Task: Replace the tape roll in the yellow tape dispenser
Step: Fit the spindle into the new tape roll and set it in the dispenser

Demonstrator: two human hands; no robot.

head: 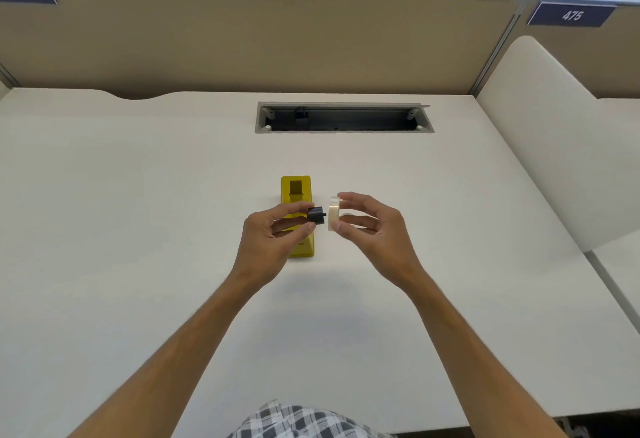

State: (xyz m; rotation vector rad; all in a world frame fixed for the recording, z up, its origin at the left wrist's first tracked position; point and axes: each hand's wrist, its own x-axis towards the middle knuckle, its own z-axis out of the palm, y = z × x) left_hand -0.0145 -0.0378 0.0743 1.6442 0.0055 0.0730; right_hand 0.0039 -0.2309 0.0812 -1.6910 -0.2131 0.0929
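The yellow tape dispenser (295, 191) lies on the white desk (138, 212), its roll bay showing nothing inside, its near half partly hidden behind my left hand. My left hand (273, 229) pinches a small black spool core (317, 214) between thumb and fingers, held above the dispenser. My right hand (370, 226) holds a clear tape roll (333, 218) upright by its edges, just right of the core. A small gap separates the core from the roll.
An open cable slot (343, 118) with a grey frame is set into the desk behind the dispenser. A beige partition (259, 39) runs along the back. A cream divider panel (540, 132) stands at the right.
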